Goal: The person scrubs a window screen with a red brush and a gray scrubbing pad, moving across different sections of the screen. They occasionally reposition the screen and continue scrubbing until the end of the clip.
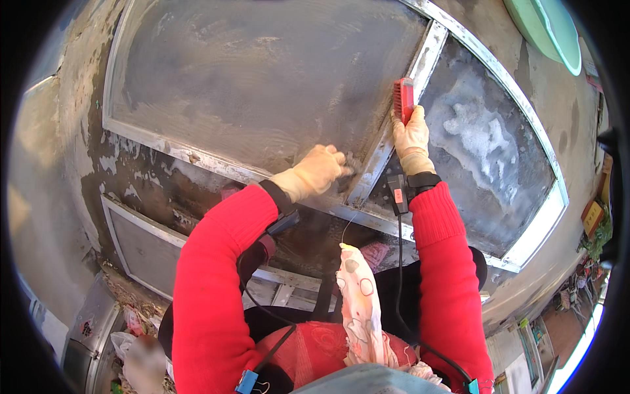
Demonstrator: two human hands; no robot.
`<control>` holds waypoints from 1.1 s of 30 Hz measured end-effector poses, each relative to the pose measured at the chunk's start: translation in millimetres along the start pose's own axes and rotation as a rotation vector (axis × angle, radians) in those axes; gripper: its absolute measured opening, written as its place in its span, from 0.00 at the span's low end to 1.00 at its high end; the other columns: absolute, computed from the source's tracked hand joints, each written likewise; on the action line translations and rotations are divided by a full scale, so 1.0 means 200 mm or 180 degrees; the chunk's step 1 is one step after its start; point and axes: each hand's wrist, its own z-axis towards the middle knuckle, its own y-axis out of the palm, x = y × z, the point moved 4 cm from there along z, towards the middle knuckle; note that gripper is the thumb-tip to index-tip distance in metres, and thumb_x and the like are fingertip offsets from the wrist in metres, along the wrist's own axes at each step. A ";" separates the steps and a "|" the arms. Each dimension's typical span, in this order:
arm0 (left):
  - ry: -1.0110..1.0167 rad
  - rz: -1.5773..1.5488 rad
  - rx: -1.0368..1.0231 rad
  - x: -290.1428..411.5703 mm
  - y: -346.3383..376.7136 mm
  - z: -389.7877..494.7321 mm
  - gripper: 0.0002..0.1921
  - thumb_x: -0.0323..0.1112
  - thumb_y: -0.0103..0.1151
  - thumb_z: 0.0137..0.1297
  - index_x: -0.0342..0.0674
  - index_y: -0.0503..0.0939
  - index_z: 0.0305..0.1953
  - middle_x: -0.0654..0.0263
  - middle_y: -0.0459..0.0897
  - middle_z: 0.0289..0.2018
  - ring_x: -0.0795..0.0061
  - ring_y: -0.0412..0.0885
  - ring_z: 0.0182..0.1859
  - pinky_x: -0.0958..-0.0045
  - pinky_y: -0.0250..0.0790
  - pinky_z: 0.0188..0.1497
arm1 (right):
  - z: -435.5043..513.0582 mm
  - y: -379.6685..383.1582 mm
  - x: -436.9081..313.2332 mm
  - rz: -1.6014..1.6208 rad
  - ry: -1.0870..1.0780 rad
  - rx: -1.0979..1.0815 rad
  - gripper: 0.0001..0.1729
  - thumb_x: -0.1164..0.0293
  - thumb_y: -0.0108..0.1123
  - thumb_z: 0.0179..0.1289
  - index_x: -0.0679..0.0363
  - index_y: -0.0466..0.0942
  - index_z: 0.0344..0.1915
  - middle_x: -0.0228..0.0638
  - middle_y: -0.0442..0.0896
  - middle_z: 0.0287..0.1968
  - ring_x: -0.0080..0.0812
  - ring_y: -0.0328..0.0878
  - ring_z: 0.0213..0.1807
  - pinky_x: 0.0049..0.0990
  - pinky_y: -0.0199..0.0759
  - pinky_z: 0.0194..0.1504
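Note:
A window or door with a whitish metal frame (379, 160) lies flat before me, its large pane (256, 74) wet and streaked with grime. My left hand (315, 170), in a pale glove, is closed at that pane's lower right corner, beside the crossbar. From its fingers shows a grey, blurred scourer (352, 163), mostly hidden. In my right hand (412, 135), gloved too, is a red scrubbing brush (405, 98), held over the crossbar with its bristles facing left. White suds (477, 128) spread over the smaller pane on the right.
A pale green basin (546, 32) stands at the upper right. Another framed panel (145, 241) lies at the lower left on wet ground. Plastic bags (130, 349) and litter are at the bottom left. Cables (401, 266) run along both my arms.

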 end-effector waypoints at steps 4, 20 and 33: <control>-0.0165 -0.0123 0.0576 0.00 0.02 -0.36 0.18 0.32 0.54 0.56 0.66 0.86 0.44 0.72 0.79 0.37 0.66 0.75 0.47 0.62 0.66 0.52 | 0.00 0.00 0.00 -0.0081 -0.0038 -0.0001 0.22 0.59 0.61 0.65 0.57 0.65 0.51 0.53 0.83 0.40 0.59 0.80 0.45 0.46 0.72 0.47; -0.0832 -0.0405 0.0609 0.26 0.16 -0.09 0.11 0.35 0.56 0.53 0.59 0.87 0.34 0.70 0.80 0.36 0.63 0.76 0.46 0.60 0.66 0.50 | 0.02 0.01 0.01 -0.0276 -0.0113 0.0004 0.22 0.62 0.62 0.64 0.57 0.66 0.52 0.53 0.83 0.42 0.58 0.80 0.47 0.45 0.71 0.48; -0.4750 -0.1618 0.2529 -0.53 -0.08 -1.25 0.23 0.49 0.66 0.57 0.33 0.81 0.42 0.45 0.84 0.44 0.49 0.81 0.49 0.60 0.72 0.54 | 0.07 -0.05 -0.04 -0.0035 -0.0649 -0.1126 0.50 0.57 0.75 0.54 0.53 0.57 0.71 0.47 0.81 0.53 0.42 0.78 0.54 0.34 0.70 0.57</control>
